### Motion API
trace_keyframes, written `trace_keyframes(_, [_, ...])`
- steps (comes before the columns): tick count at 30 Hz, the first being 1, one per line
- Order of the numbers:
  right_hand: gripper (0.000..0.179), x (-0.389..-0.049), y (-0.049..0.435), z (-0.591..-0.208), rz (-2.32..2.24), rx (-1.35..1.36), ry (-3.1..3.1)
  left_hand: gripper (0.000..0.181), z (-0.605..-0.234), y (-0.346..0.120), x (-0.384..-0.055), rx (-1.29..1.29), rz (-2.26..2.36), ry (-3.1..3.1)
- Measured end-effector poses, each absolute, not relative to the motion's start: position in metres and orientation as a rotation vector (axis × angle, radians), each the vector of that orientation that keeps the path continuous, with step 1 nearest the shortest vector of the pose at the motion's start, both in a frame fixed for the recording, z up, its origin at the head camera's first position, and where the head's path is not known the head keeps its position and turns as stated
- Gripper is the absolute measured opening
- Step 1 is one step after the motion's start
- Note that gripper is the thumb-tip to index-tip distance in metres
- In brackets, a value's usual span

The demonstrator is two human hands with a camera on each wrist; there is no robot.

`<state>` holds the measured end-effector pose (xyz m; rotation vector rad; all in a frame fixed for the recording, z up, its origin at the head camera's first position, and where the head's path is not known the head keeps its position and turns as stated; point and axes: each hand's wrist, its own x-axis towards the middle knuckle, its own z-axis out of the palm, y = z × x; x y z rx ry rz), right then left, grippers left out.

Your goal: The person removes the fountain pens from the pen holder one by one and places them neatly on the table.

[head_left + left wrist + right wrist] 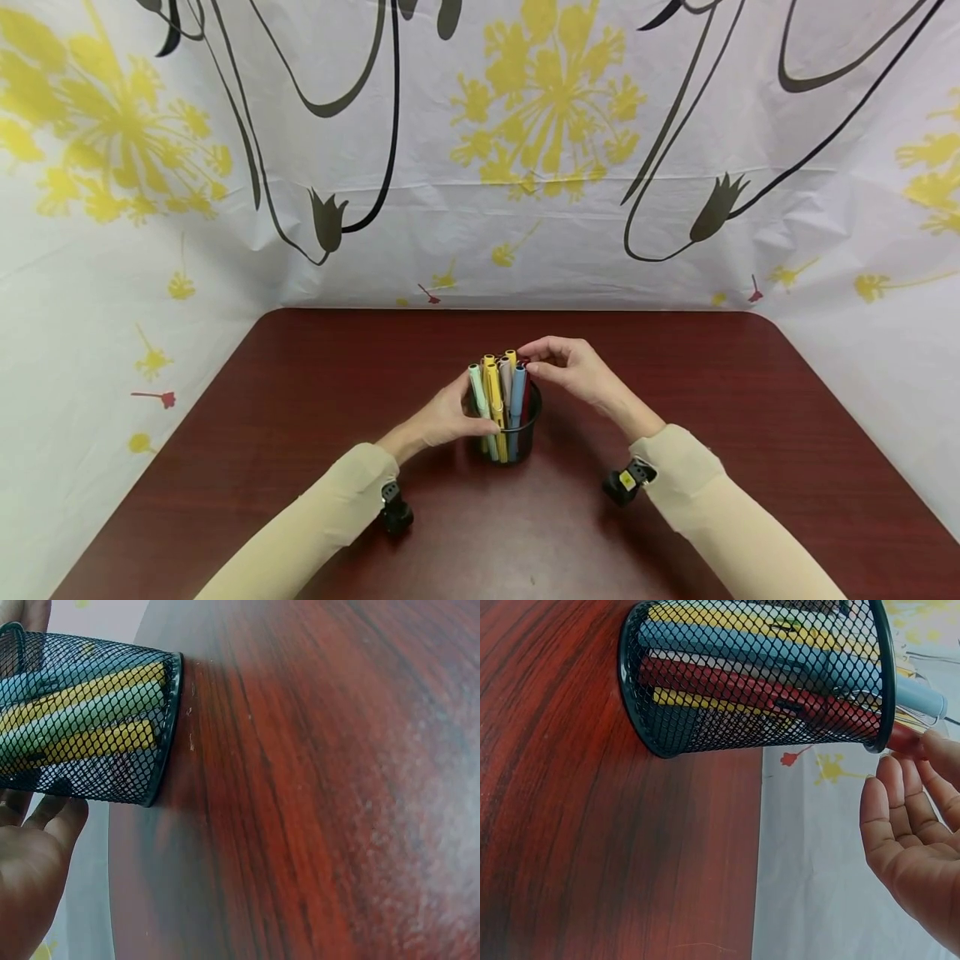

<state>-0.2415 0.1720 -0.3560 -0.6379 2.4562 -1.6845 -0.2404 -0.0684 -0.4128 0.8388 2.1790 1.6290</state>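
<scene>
A black mesh pen holder point(527, 440) stands upright on the table, packed with several pens. My left hand point(444, 417) grips it from the left, thumb across the front near the rim and fingers around the far side. My right hand point(576, 372) is at the top right, its thumb and index finger pinching the end of a dark red pen point(810, 706) that still stands in the holder. A blue pen point(517, 393), a yellow pen point(494, 392) and a mint green pen point(477, 387) poke out beside it. In the left wrist view, mesh partly veils the pens.
The dark red wood-grain table point(360, 367) reaches back to a white cloth point(480, 250) printed with yellow and grey flowers. Small black cameras are strapped to both wrists, just below the cream sleeves point(315, 521).
</scene>
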Motion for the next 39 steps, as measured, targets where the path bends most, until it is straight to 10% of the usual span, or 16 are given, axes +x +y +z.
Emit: trace_keyframes(39, [0.022,-0.240,0.177,-0.342,-1.751,-0.584,2.454,0.091,-0.419,-0.068,-0.238,0.847,1.584,2.343])
